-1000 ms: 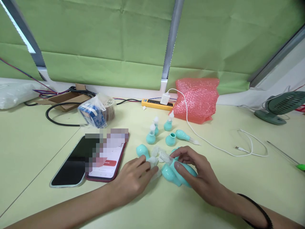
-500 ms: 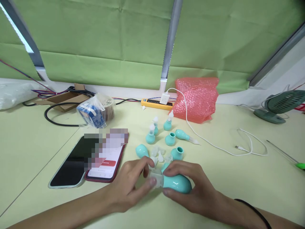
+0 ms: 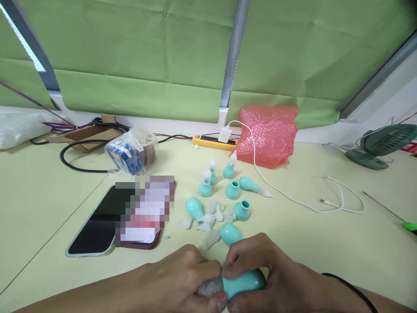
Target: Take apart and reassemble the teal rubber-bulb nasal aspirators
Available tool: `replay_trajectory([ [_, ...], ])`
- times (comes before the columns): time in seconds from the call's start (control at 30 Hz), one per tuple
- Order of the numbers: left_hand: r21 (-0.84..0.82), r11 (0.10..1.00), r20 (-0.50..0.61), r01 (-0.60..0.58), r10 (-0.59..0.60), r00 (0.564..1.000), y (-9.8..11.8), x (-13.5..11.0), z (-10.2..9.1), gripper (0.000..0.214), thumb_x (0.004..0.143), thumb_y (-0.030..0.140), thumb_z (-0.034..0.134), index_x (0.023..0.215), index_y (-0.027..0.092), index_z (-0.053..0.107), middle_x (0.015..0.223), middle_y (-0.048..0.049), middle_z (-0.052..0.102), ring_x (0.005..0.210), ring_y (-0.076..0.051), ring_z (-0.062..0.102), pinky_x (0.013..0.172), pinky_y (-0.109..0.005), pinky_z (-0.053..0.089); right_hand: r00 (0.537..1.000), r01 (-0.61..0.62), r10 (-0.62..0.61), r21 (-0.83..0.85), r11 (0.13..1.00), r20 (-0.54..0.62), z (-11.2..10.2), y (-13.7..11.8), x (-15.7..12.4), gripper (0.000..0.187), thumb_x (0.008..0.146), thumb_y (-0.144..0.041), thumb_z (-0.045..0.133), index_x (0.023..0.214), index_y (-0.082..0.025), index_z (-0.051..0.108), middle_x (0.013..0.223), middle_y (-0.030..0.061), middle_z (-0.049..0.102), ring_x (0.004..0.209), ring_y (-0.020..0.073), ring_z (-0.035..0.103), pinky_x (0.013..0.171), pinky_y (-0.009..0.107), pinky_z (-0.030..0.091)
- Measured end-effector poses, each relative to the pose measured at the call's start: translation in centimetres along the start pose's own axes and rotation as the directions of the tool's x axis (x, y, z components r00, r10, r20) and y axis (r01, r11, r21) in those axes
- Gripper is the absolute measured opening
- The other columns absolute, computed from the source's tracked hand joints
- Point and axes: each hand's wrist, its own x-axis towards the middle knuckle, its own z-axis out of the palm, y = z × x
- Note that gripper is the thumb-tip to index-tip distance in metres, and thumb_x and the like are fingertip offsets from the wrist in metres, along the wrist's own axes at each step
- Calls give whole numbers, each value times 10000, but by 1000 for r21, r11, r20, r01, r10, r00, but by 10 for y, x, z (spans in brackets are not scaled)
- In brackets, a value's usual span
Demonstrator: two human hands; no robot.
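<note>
Low in the head view, both hands meet over one teal rubber bulb (image 3: 243, 282). My right hand (image 3: 260, 274) is wrapped round the bulb's body. My left hand (image 3: 182, 282) pinches a clear plastic tip (image 3: 210, 288) at the bulb's open end. Just beyond them on the table lie another teal bulb (image 3: 230, 233), several loose clear tips (image 3: 208, 219), and several more teal bulbs (image 3: 232, 190), some standing with tips on.
Two phones (image 3: 97, 221) lie to the left. A pink bubble-wrap bag (image 3: 267, 134), a yellow power strip (image 3: 213, 142) with a white charger cable (image 3: 339, 204), a bag of tape rolls (image 3: 132, 152), a cardboard box with cables and a small green fan (image 3: 378, 148) stand farther back.
Both hands have drawn toward me with the bulb and the clear tip, from among the loose parts to the table's near edge. A bulb that they covered now lies in view.
</note>
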Motion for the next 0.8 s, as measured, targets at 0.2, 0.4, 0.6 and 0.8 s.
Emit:
replay_trajectory([
  [0.2, 13, 999, 115, 42, -44, 992, 7, 1, -5, 384, 873, 397, 209, 695, 175, 466, 499, 19, 460, 415, -105, 345, 444, -207, 338, 981, -63, 54, 42, 997, 187, -8, -5, 6, 223, 587, -189, 711, 790, -176, 620, 673, 13, 632, 678, 148, 612, 591, 212, 501],
  [0.4, 31, 1000, 65, 3, -5, 998, 19, -3, -20, 388, 894, 319, 193, 698, 178, 497, 553, -8, 529, 484, -103, 477, 412, -164, 349, 893, -123, 50, 135, 983, 448, -25, -9, 6, 216, 715, -118, 545, 898, -186, 636, 843, 16, 645, 703, 105, 613, 598, 176, 485],
  [0.6, 311, 950, 128, -7, -35, 991, 12, 1, -2, 140, 827, 288, 418, 886, 162, 429, 718, -24, 581, 561, -156, 538, 510, -255, 450, 995, 23, -10, -131, 991, 95, -33, -16, 4, 463, 682, -101, 591, 1099, -256, 464, 893, 44, 592, 838, 175, 573, 718, 307, 490],
  [0.8, 655, 751, 116, 81, -207, 971, -11, 1, 25, 297, 778, 119, 430, 1068, 126, 365, 743, -47, 536, 543, -197, 545, 383, -289, 446, 942, 185, -270, -365, 913, -198, -31, -15, 3, 410, 671, -21, 536, 1014, -241, 495, 875, 59, 563, 808, 203, 542, 667, 380, 483],
])
